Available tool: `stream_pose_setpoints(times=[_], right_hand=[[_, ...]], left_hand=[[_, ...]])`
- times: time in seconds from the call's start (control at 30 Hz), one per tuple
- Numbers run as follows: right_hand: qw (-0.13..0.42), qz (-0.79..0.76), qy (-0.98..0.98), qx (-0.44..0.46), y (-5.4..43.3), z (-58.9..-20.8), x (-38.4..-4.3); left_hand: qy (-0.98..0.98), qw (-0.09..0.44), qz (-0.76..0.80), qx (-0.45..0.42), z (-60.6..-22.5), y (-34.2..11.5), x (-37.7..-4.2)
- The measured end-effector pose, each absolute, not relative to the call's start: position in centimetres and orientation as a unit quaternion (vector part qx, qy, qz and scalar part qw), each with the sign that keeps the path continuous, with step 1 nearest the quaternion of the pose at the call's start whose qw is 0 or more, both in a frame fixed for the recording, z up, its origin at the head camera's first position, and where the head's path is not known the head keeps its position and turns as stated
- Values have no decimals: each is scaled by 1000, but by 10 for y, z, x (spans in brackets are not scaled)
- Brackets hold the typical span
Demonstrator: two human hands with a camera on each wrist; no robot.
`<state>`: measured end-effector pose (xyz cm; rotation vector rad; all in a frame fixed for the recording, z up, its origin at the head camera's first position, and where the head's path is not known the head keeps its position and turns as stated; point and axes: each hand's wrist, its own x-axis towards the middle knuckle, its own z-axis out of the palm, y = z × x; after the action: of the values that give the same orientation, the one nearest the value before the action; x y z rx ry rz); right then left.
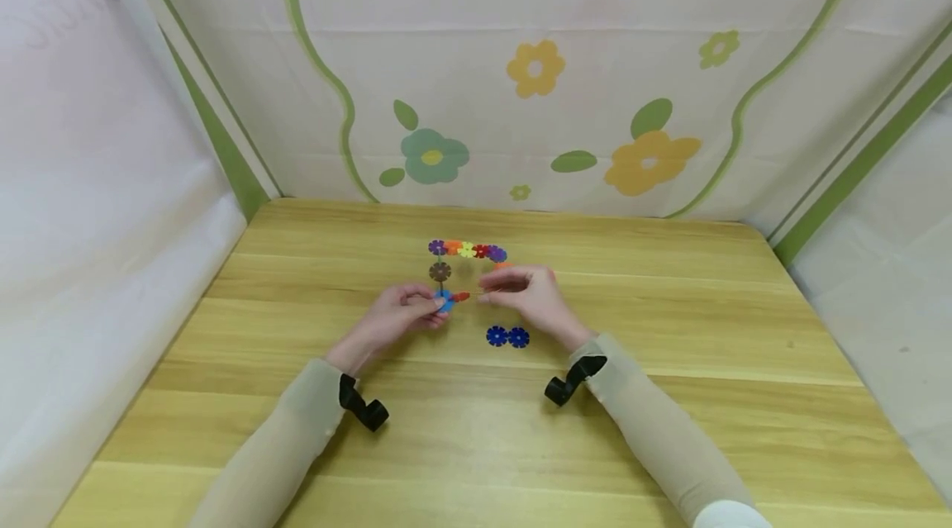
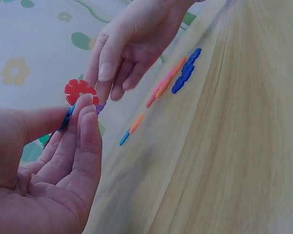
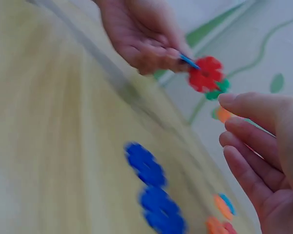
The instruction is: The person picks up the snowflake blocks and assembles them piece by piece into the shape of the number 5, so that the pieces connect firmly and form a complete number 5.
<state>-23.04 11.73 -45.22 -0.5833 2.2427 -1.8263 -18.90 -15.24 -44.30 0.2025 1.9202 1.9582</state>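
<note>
My left hand (image 1: pixel 397 315) pinches a light blue flower-shaped plastic disc (image 1: pixel 444 302) between thumb and fingers. Slotted into it is a red disc (image 2: pixel 79 91), its face visible in both wrist views. From the blue disc a linked chain of discs runs away from me, with a brown disc (image 1: pixel 440 271) and a green disc (image 3: pixel 218 90), then turns right through a yellow disc (image 1: pixel 466 249). Facing the red disc is my right hand (image 1: pixel 537 300), thumb and forefinger apart in the right wrist view. An orange disc (image 3: pixel 223 115) shows between those fingertips.
Two joined dark blue discs (image 1: pixel 508 336) lie on the wooden table (image 1: pixel 476 445), nearer me. Orange and pink discs (image 2: pixel 166 84) lie beyond them, partly covered by my right hand in the head view. A flower-printed cloth (image 1: pixel 476 82) stands behind the table.
</note>
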Motion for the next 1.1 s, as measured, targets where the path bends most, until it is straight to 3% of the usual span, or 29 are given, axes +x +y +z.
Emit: stream_pose_setpoints(times=[0.4,1.1], right_hand=[[13,-526,844,-106,189,-451,-267],[52,-396,908,-123,205,-458,-275]], left_hand=[[683,186,702,74,-449,-159,-190],[684,195,699,78,-450,-155,-192]])
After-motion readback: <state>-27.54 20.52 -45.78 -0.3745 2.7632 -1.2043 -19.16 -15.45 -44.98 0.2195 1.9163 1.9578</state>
